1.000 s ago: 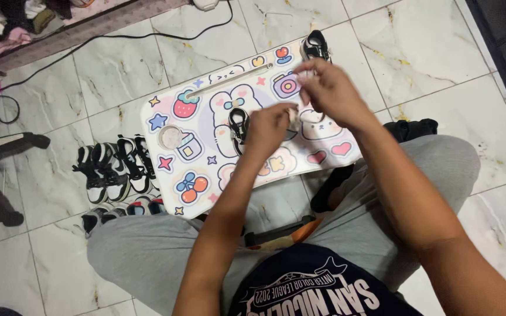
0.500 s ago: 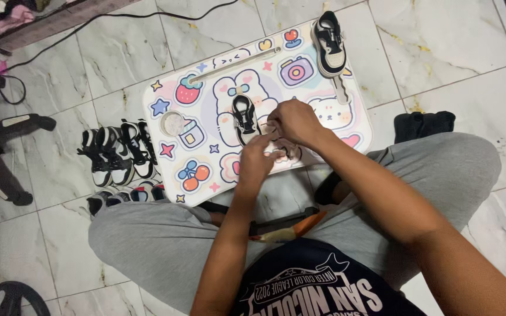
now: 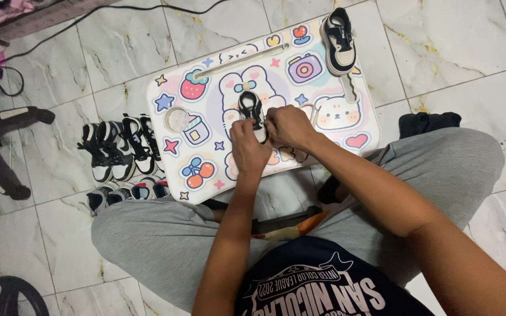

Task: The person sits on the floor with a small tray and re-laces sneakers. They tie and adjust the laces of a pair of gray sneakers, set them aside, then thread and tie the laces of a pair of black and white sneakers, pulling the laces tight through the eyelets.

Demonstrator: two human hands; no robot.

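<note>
A small black-and-white child's sneaker (image 3: 251,109) lies on a pastel lap table (image 3: 335,137) covered in cartoon stickers. My left hand (image 3: 247,149) pinches at the near end of the sneaker. My right hand (image 3: 288,126) grips its right side and lace area, fingers closed. Both hands meet over the shoe, hiding its lower half. A second matching sneaker (image 3: 338,41) rests on the table's far right corner, untouched.
Several small black-and-white sneakers (image 3: 118,146) stand in a row on the marble floor left of the table, with more (image 3: 127,192) below them. A black cloth (image 3: 428,122) lies at the right. Black chair legs (image 3: 7,123) and a cable (image 3: 89,17) sit at left and top.
My hands came down from above the table onto the small sneaker and now hold it closer. The view has shifted downward and nearer.
</note>
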